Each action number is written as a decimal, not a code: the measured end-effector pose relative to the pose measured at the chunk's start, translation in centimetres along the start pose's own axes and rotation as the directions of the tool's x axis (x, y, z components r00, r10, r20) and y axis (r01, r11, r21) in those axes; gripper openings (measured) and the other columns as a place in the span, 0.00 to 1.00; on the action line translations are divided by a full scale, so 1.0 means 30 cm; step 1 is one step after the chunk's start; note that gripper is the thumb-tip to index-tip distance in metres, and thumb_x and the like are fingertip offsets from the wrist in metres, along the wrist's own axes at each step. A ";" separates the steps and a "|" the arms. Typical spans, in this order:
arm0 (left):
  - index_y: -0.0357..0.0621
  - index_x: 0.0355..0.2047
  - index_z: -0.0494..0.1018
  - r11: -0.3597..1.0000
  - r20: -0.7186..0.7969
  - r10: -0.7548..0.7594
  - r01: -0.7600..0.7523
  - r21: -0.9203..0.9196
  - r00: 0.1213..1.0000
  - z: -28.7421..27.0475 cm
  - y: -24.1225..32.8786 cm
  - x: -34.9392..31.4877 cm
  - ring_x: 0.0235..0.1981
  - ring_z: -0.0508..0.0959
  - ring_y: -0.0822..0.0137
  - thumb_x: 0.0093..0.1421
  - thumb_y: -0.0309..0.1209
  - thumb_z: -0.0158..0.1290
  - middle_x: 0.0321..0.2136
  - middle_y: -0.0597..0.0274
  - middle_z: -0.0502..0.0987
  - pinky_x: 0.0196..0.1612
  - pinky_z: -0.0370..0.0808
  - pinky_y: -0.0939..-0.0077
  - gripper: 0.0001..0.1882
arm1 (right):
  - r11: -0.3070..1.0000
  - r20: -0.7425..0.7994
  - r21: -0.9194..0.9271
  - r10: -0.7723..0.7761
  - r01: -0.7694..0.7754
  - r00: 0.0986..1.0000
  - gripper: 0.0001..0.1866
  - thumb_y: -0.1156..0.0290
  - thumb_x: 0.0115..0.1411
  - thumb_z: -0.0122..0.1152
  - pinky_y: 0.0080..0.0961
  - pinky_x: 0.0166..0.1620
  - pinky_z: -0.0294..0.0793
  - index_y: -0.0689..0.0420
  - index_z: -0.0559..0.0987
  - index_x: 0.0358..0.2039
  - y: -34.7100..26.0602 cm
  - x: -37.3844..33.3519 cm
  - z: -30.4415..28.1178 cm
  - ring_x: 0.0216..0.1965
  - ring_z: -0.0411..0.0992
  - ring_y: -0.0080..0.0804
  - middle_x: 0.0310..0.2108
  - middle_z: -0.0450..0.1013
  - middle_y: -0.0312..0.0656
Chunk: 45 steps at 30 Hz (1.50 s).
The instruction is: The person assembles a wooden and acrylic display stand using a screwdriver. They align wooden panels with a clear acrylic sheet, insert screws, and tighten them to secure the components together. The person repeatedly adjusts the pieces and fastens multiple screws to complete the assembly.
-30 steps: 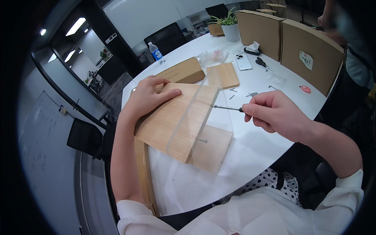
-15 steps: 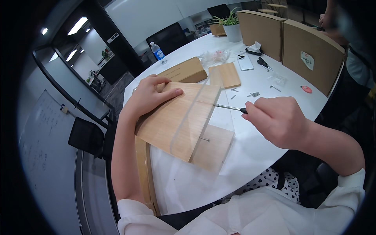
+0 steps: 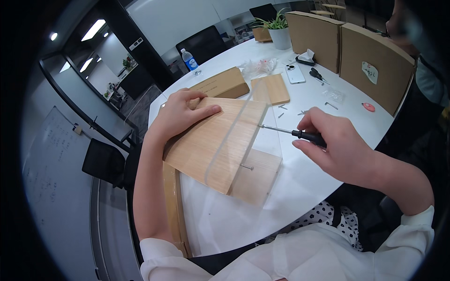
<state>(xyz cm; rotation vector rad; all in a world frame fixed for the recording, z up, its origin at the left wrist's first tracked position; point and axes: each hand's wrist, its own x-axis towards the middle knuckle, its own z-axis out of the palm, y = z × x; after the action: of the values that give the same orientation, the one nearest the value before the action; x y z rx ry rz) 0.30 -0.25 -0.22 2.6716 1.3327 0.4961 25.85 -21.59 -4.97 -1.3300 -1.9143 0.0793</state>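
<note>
My left hand (image 3: 190, 112) rests over the far left edge of a light wooden board (image 3: 215, 145), thumb on its face and fingers behind the edge. A clear plastic sheet (image 3: 233, 126) lies across that board. In my right hand (image 3: 340, 143) is a black-handled screwdriver (image 3: 309, 136), held with thumb and fingers loosely round the handle. Its tip meets the board's right edge, at what looks like a screw head. Lower on the same edge a screw (image 3: 247, 167) sticks out. Beneath lies another wooden panel (image 3: 257, 180), seen through clear plastic.
Beyond the boards are a small wooden board (image 3: 276, 90), a long cardboard box (image 3: 220, 85), loose screws (image 3: 281, 115), a hex key (image 3: 331, 106) and a phone (image 3: 295, 74). Upright cardboard (image 3: 375, 65) edges the far right. A bottle (image 3: 189, 61) and potted plant (image 3: 280, 37) stand farther back.
My right hand has loosened its closed grip and turned, so more of the screwdriver's handle shows. The tip stays at the board's edge. My left hand holds its place.
</note>
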 end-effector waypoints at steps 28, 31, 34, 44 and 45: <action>0.36 0.46 0.81 1.000 0.002 0.005 -0.005 0.005 1.000 0.000 0.001 0.002 0.44 0.82 0.56 0.47 0.66 0.63 0.43 0.44 0.81 0.49 0.77 0.64 0.43 | 0.815 -0.067 -0.428 -0.460 0.391 0.885 0.05 0.78 0.55 0.63 0.22 0.24 0.70 0.63 0.75 0.30 0.081 -0.008 0.037 0.22 0.68 0.27 0.22 0.71 0.41; 0.36 0.47 0.81 1.000 0.017 -0.012 0.012 0.011 1.000 -0.007 0.007 0.000 0.44 0.82 0.56 0.47 0.66 0.63 0.43 0.45 0.81 0.49 0.77 0.63 0.43 | 0.562 -0.057 -0.685 -0.675 0.464 0.735 0.08 0.79 0.49 0.64 0.23 0.21 0.69 0.64 0.77 0.30 0.101 -0.001 0.048 0.19 0.68 0.28 0.19 0.66 0.36; 0.36 0.47 0.81 1.000 -0.007 0.012 -0.012 -0.001 1.000 -0.001 -0.001 0.001 0.44 0.82 0.56 0.47 0.66 0.63 0.43 0.46 0.81 0.49 0.77 0.64 0.43 | 0.553 -0.044 -0.682 -0.685 0.479 0.728 0.06 0.78 0.50 0.65 0.23 0.19 0.67 0.63 0.77 0.29 0.108 0.000 0.055 0.18 0.67 0.26 0.17 0.65 0.36; 0.34 0.46 0.81 1.000 0.008 -0.006 0.006 0.000 1.000 -0.003 0.012 -0.005 0.44 0.80 0.57 0.49 0.62 0.64 0.44 0.46 0.80 0.49 0.76 0.65 0.41 | 0.900 0.036 0.347 0.268 -0.263 0.963 0.10 0.72 0.63 0.63 0.26 0.24 0.63 0.63 0.76 0.27 0.039 0.011 0.030 0.18 0.64 0.23 0.17 0.67 0.36; 0.34 0.46 0.81 1.000 0.019 -0.018 0.018 -0.001 1.000 -0.007 0.030 -0.009 0.45 0.78 0.59 0.51 0.58 0.64 0.45 0.49 0.80 0.50 0.74 0.66 0.37 | 0.829 0.092 0.454 0.320 -0.326 0.943 0.11 0.69 0.63 0.64 0.20 0.21 0.56 0.63 0.76 0.28 0.054 0.017 0.028 0.18 0.59 0.18 0.18 0.67 0.33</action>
<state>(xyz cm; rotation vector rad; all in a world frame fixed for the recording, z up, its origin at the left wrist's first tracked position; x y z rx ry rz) 0.75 -1.03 0.14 2.6542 1.3499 0.4686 26.50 -20.15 -6.01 -1.2976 -1.5243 0.6786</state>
